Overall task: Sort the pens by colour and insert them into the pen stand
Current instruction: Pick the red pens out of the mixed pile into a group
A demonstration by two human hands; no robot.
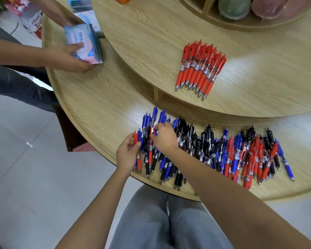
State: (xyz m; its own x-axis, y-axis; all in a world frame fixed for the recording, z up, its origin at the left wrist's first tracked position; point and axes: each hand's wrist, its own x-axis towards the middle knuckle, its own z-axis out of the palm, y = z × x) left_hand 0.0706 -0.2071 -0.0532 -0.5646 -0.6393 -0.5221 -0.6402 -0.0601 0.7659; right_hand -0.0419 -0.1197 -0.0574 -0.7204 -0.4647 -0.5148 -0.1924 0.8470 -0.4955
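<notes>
Left hand: the left hand is at the near left end of the heap, with fingers and thumb curled round a red pen.
Red pen in the left hand: it stands roughly upright in the grip. Its cap end pokes out above the fingertips and its lower part runs down past the thumb, right against the outermost blue pens.
Right hand: the right hand reaches in from the right, knuckles up, with its fingertips bent down and closed on the top of a second red pen.
Second red pen: it lies among blue and black pens just right of the left thumb. Its clip end is under the right fingertips and its red grip points back toward the person.
The two hands: they are close together, with only a few blue pens between the left thumb and the right fingertips.
Mixed heap: the heap of pens, red, blue and black, spreads from under both hands away to the right along the lower shelf.
Sorted reds: a neat row of red pens lies on the upper shelf, well beyond the right fingers and apart from the heap.
Other person: the hands of someone else, far left of the left fingers, hold a pale blue packet over the lower shelf.
</notes>
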